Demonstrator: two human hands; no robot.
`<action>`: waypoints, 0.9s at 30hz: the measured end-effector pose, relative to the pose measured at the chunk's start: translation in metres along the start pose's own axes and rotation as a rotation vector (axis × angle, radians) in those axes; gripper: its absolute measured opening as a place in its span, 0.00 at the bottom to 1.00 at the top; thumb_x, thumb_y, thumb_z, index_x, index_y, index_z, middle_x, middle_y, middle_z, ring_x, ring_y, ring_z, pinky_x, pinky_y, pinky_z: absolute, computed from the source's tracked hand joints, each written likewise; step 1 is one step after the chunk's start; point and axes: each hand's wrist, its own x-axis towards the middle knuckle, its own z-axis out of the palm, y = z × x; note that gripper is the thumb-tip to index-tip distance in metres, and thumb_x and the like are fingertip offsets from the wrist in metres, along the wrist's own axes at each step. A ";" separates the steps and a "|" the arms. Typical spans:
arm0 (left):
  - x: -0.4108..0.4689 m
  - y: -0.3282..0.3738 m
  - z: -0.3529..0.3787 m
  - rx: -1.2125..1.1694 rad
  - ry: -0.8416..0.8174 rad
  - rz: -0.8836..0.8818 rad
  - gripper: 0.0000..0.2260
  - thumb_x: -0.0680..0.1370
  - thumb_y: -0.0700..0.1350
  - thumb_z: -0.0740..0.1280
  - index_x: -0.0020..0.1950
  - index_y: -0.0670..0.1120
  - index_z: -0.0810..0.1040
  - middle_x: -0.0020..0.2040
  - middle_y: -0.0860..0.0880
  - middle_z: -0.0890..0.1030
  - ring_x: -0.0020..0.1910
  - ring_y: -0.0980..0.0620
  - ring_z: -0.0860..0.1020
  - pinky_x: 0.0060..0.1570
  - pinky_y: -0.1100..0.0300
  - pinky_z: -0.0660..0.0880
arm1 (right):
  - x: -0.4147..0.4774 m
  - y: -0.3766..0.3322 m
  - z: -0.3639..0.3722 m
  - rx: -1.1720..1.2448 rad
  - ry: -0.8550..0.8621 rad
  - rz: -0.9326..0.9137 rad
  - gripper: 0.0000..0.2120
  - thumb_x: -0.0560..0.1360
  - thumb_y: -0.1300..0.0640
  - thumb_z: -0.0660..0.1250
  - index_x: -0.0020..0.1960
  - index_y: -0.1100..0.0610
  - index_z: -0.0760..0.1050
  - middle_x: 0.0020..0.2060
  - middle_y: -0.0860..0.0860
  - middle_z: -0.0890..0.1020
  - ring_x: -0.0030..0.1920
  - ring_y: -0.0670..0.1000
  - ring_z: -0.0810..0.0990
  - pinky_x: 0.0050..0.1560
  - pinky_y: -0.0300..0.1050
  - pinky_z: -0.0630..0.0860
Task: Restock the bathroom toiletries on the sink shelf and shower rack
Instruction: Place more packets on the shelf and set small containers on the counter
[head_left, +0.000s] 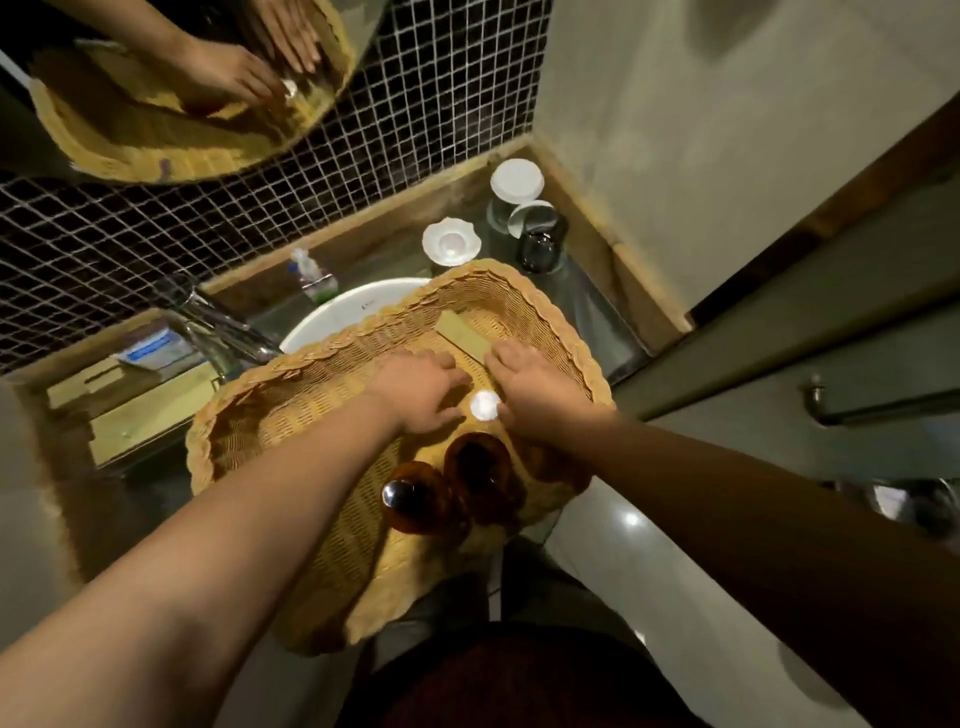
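1. On the white sink basin (332, 322): wicker basket (311, 415), covering most of the bowl and overhanging its near edge
2. Basket, near end: two amber bottles (483, 467), upright, touching each other
3. Basket, far end: flat tan packet (462, 332), lying on the weave
4. Basket, between the hands: small white round item (484, 405); its kind cannot be told
5. Left hand (421, 389): fingers straight and spread on the basket floor, thumb tip at the white item, gripping nothing
6. Right hand (535, 387): back upward, fingers laid flat towards the packet, thumb just beside the white item, gripping nothing
7. Shelf behind the basin: white dish (451, 242), white-lidded jar (517, 182), dark tumbler (543, 244), small pump bottle (306, 270), blue-and-white box (150, 348)
8. Left of the basin: chrome faucet (223, 327)
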 end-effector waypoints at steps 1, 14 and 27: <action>0.003 0.003 0.007 -0.002 -0.004 0.036 0.24 0.77 0.64 0.61 0.70 0.56 0.71 0.61 0.50 0.76 0.59 0.46 0.76 0.53 0.50 0.76 | -0.002 0.001 0.010 -0.017 -0.009 -0.001 0.34 0.79 0.55 0.63 0.80 0.57 0.52 0.80 0.55 0.53 0.80 0.56 0.49 0.78 0.51 0.46; 0.024 0.011 0.038 -0.144 0.118 0.076 0.22 0.73 0.63 0.66 0.63 0.53 0.76 0.56 0.53 0.77 0.54 0.48 0.76 0.43 0.53 0.76 | -0.016 -0.007 0.040 -0.317 0.065 0.024 0.30 0.83 0.48 0.55 0.81 0.56 0.52 0.81 0.57 0.49 0.80 0.59 0.43 0.78 0.56 0.43; -0.015 -0.010 0.052 -0.117 0.164 -0.022 0.20 0.75 0.63 0.63 0.58 0.50 0.78 0.52 0.52 0.79 0.48 0.50 0.76 0.42 0.53 0.76 | 0.001 -0.004 0.025 -0.674 -0.012 -0.270 0.09 0.78 0.59 0.64 0.54 0.60 0.80 0.53 0.58 0.83 0.68 0.65 0.72 0.76 0.66 0.54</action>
